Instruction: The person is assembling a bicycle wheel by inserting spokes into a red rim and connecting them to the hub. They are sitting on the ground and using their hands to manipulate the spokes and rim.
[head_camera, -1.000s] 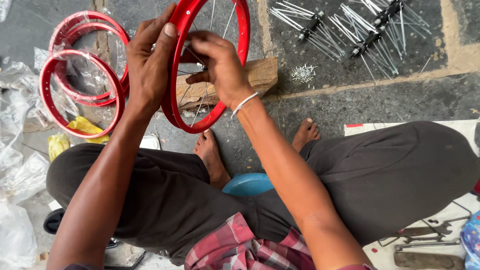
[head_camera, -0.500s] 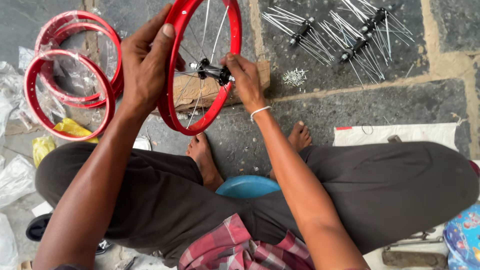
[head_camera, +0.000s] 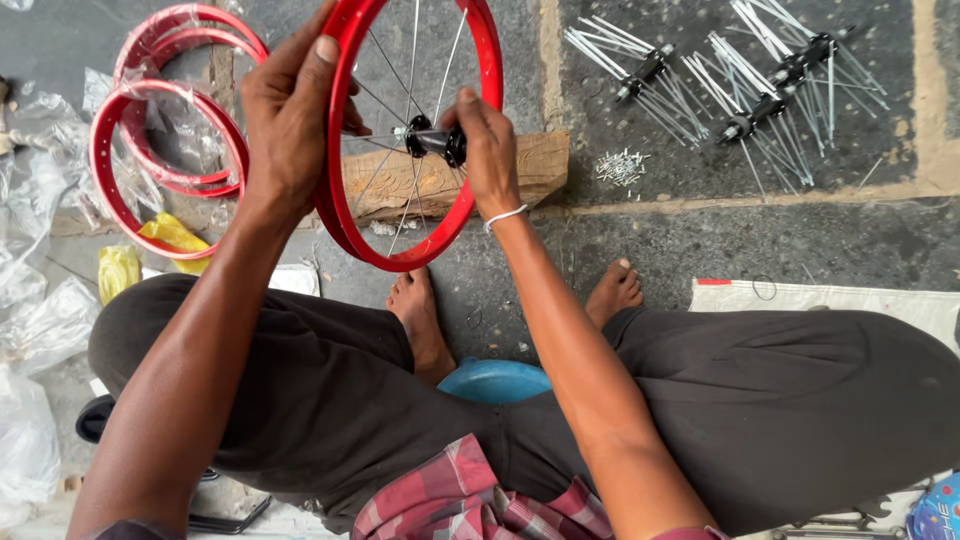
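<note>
1. Right now the fingers of the left hand (head_camera: 290, 110) are closed over the top left of the red rim (head_camera: 340, 215), thumb laid across its outer face, holding the wheel upright above the ground.
2. The right hand (head_camera: 485, 150) reaches inside the rim, its fingers pinched shut on the black hub (head_camera: 432, 140) at the centre.
3. To do this well, I judge the left hand should keep the rim steady while the right keeps the hub centred, so the thin spokes (head_camera: 415, 55) do not bend or cross wrongly.
4. The rim is glossy red and round; only a few silver spokes run from the hub to it.
5. Behind it lies a wooden block (head_camera: 530, 160) on the stone floor (head_camera: 700, 240).
6. Further out, wrapped red rims (head_camera: 165, 130) lie to the left, and loose hubs with spokes (head_camera: 720, 75) to the right.
</note>
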